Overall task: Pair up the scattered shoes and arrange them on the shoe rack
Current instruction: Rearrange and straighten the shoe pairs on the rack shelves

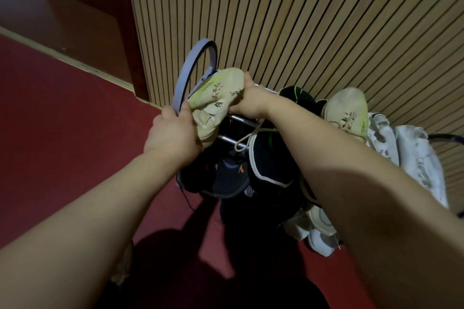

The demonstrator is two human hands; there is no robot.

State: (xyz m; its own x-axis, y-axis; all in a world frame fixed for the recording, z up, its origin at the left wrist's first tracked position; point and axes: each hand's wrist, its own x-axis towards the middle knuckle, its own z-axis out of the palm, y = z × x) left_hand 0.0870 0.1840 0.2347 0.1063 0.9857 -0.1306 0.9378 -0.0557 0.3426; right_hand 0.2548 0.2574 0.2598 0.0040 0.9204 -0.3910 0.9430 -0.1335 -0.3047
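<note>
Both hands hold a cream sneaker with yellow-green trim (216,94) over the left end of the shoe rack (190,70). My left hand (173,133) grips its heel end. Fingers of my right hand (251,100) curl round its side near the laces. A loose lace hangs down over the rack's chrome bars (236,118). The matching cream sneaker (347,110) lies on the rack's top at the right. Black shoes with green marks (298,95) sit between the two. A dark shoe with orange accents (226,178) and a black white-trimmed shoe (271,160) sit lower down.
A slatted wooden wall (301,20) stands right behind the rack. White shoes (411,158) lie at the rack's right end, more pale shoes (316,228) on the red floor (62,120) below. A dark red door (82,7) stands at the left.
</note>
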